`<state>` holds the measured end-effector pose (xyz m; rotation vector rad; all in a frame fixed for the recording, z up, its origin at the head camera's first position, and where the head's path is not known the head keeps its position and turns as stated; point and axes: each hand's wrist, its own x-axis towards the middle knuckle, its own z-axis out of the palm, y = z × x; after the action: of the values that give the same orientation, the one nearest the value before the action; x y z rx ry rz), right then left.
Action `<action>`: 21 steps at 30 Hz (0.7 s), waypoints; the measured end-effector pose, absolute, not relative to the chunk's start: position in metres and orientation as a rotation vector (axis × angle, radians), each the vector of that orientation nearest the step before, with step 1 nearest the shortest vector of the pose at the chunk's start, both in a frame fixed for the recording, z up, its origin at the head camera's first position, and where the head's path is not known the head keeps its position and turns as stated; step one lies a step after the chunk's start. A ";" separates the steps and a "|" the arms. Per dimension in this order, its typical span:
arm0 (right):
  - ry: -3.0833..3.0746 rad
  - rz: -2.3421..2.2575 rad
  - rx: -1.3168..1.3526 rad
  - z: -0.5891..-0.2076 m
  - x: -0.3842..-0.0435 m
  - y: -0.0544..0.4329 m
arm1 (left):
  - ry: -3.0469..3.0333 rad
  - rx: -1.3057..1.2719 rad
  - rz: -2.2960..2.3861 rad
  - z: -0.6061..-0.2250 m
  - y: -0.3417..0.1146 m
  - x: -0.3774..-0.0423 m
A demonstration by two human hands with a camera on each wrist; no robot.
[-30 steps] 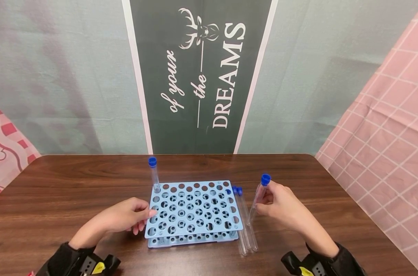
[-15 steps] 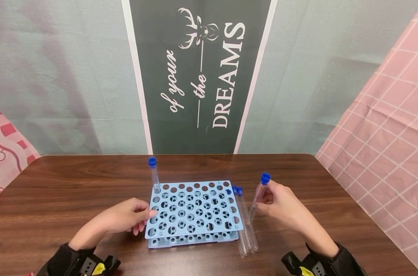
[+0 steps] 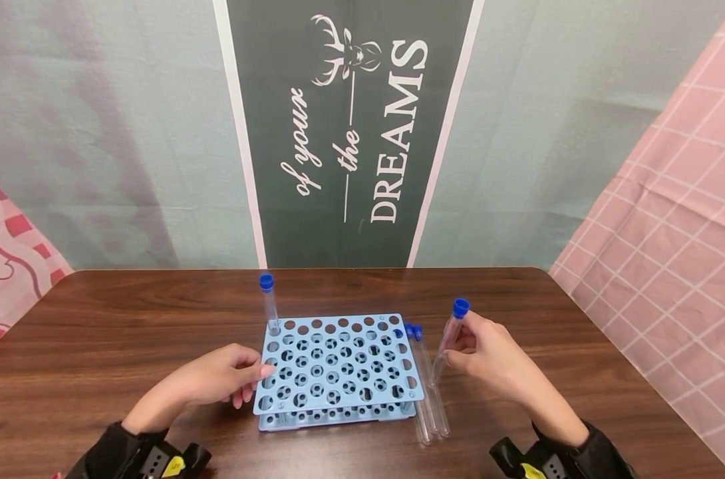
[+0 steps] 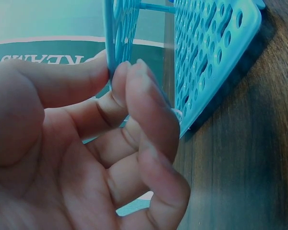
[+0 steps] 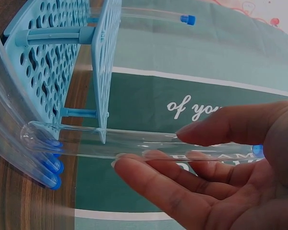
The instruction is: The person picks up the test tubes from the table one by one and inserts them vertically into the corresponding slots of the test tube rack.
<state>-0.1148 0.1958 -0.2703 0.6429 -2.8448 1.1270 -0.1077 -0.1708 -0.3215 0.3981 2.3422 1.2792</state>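
A light-blue test tube rack (image 3: 338,362) with two perforated tiers stands on the table. My left hand (image 3: 227,376) pinches the left edge of its upper tier between thumb and index finger (image 4: 120,84); the other fingers are curled below. To the right of the rack, my right hand (image 3: 488,349) holds a clear test tube (image 5: 134,143) with a blue cap (image 3: 461,308), between thumb and fingertips. The tube leans slightly, cap up, and looks to have nothing in it. Another capped test tube (image 3: 270,305) stands in the rack's far-left corner hole.
Several capped test tubes (image 3: 431,392) lie side by side on the brown wooden table (image 3: 159,313), close along the rack's right side. Behind the table hangs a green printed cloth (image 3: 350,133). A pink checked cloth (image 3: 686,199) hangs on the right.
The test tube in my right hand has risen very slightly. My left hand keeps its grip on the rack, and the view has shifted a little.
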 end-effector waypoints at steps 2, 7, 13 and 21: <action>-2.841 1.117 0.648 -0.270 -0.115 0.196 | 2.341 0.395 1.282 -0.322 -0.171 -0.108; -2.815 1.124 0.679 -0.271 -0.115 0.196 | 2.335 0.388 1.287 -0.322 -0.171 -0.108; -2.790 1.153 0.690 -0.272 -0.115 0.196 | 2.335 0.398 1.275 -0.322 -0.171 -0.108; -2.770 1.203 0.684 -0.270 -0.117 0.198 | 2.333 0.404 1.266 -0.321 -0.171 -0.108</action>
<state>-0.1167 0.1979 -0.2697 0.6836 -2.7698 1.2032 -0.1085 -0.1708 -0.3209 0.4037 2.3329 1.2656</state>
